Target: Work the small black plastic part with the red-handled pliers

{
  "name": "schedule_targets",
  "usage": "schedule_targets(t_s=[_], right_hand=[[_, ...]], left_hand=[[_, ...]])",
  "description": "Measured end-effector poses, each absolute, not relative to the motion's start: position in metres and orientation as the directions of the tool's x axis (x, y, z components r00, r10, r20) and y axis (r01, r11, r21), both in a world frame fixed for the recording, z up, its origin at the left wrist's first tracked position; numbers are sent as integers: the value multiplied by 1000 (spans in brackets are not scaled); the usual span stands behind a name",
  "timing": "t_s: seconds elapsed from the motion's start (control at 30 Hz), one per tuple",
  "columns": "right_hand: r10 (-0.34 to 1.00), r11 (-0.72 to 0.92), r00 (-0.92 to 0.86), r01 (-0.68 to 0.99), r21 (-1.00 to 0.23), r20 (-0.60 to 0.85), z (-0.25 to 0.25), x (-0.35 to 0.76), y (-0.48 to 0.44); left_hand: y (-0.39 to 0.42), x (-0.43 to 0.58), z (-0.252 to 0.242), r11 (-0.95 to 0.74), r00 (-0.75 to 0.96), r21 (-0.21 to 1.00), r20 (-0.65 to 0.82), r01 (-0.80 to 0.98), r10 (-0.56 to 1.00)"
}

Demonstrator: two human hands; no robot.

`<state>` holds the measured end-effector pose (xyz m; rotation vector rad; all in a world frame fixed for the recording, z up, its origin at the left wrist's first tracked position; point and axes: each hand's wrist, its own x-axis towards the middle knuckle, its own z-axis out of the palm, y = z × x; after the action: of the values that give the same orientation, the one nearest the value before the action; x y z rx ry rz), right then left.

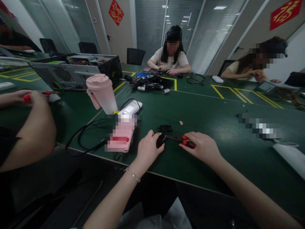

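My left hand [149, 148] is closed around a small black part [160, 140] near the front edge of the green table [209, 105]. My right hand [202, 147] grips the red-and-black handles of small pliers [184, 141], whose thin jaws reach left to the black part. A second small black piece [165, 128] lies on the table just beyond the hands. A tiny pale bit [181, 122] rests to its right.
A pink lidded cup [101, 93], a pink phone-like item [121, 135], a white adapter [130, 108] and a looped black cable [83, 136] sit to the left. A co-worker's arm [33, 127] is at far left. An open computer case [71, 71] and tools stand farther back. Two people sit across the table.
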<state>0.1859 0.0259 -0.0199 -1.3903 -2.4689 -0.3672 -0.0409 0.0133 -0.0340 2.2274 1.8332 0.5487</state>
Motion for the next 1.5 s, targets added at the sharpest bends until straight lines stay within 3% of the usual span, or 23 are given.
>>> schedule_targets(t_s=[0.23,0.43,0.67,0.9,1.2,1.5], right_hand=[[853,430,-384,901,-59,354,-12,208,38],[884,401,-394,916,25,252,5,242,46],[864,464,-454,886,6,218,12,250,37],[871,464,-390,852,-241,299,16,240,52],[937,271,-109,826,-494,332,0,226,92],[910,373,-250,844,-386,332,-25,236,83]], left_hand=[[14,-42,-34,-224,170,400,166,889,971],[14,-43,-35,-238,186,380,169,894,968],[15,-45,-40,-274,199,364,231,890,952],[14,-46,-41,-295,225,390,214,872,951],[15,-48,-47,-335,228,446,276,830,934],[11,-47,-40,-357,239,468,294,809,926]])
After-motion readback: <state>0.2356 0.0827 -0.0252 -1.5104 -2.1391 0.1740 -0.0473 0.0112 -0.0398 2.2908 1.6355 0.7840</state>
